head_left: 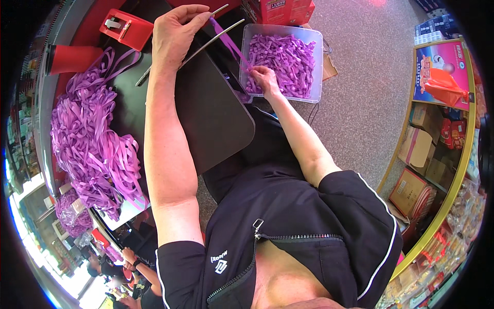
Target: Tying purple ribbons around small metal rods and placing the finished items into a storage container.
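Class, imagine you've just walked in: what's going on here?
A person holds a purple ribbon stretched between both hands. The left hand is up beside two thin metal rods; the right hand is over the left side of a clear plastic tub. That holds a pile of small purple pieces, while a big heap of long purple ribbons lies off to the left.

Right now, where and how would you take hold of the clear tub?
I'd likely pinch the rim of the clear tub at its near right corner, coming from the person's side: the edge shows bare beyond the purple pieces there, while a red box sits by the far side and the right hand is over the near left.
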Demonstrator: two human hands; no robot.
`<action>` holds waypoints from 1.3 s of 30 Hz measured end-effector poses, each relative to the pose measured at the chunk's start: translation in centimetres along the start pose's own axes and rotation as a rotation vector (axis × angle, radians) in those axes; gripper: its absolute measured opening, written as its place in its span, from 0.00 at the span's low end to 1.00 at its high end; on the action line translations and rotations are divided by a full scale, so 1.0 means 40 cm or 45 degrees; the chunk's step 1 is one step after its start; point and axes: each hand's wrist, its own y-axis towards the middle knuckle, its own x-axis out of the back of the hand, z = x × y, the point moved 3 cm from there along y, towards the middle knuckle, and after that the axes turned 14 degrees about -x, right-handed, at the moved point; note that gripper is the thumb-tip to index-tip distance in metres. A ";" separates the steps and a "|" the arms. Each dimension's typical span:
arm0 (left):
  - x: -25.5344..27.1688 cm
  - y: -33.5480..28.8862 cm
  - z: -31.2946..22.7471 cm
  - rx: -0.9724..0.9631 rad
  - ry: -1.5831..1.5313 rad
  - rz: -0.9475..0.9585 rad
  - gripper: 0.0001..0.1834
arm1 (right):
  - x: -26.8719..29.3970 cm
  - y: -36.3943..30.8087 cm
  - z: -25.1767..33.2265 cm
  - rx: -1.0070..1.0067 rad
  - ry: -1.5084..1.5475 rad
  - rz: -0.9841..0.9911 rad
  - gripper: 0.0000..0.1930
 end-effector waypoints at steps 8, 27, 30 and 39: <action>0.005 -0.008 0.020 0.013 -0.204 -0.026 0.12 | -0.039 -0.027 0.053 -0.324 0.492 0.399 0.08; 0.008 -0.009 0.023 -0.032 -0.140 -0.028 0.12 | -0.043 -0.026 0.070 -0.317 0.433 0.243 0.08; 0.010 -0.009 0.025 -0.049 -0.154 -0.017 0.12 | -0.051 -0.032 0.093 -0.281 0.353 0.246 0.08; 0.005 -0.007 0.014 -0.072 -0.140 0.002 0.12 | -0.037 -0.035 0.072 0.234 -0.451 -0.239 0.10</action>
